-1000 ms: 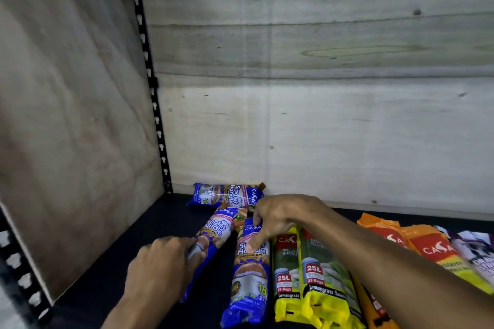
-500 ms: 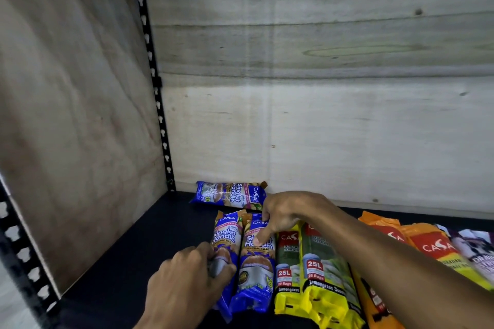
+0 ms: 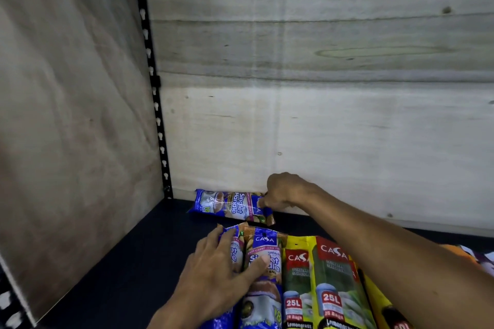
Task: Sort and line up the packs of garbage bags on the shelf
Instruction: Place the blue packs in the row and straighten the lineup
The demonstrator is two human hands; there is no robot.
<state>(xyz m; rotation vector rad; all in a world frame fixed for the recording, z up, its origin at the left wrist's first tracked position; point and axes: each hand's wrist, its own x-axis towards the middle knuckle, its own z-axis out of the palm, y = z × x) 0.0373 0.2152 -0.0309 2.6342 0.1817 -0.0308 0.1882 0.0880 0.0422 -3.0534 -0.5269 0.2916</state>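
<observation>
Two blue packs lie side by side lengthwise at the shelf front: the left one (image 3: 235,242) mostly under my left hand (image 3: 219,272), the right one (image 3: 263,288) touched by that hand's thumb. My left hand rests flat on both with fingers spread. A third blue pack (image 3: 227,204) lies crosswise against the back wall. My right hand (image 3: 283,191) pinches its right end. Two yellow-green 25L packs (image 3: 296,280) (image 3: 334,283) lie to the right of the blue pair, partly under my right forearm.
The dark shelf board (image 3: 128,262) is bare on the left. A wooden side panel (image 3: 66,115) and a black slotted upright (image 3: 156,104) close the left; a wooden back wall (image 3: 347,128) closes the rear. Orange and purple packs (image 3: 478,259) peek out at far right.
My right hand left the front blue pack and reached back to pinch the crosswise pack. My left hand let go of the left blue pack's side and now lies flat across both.
</observation>
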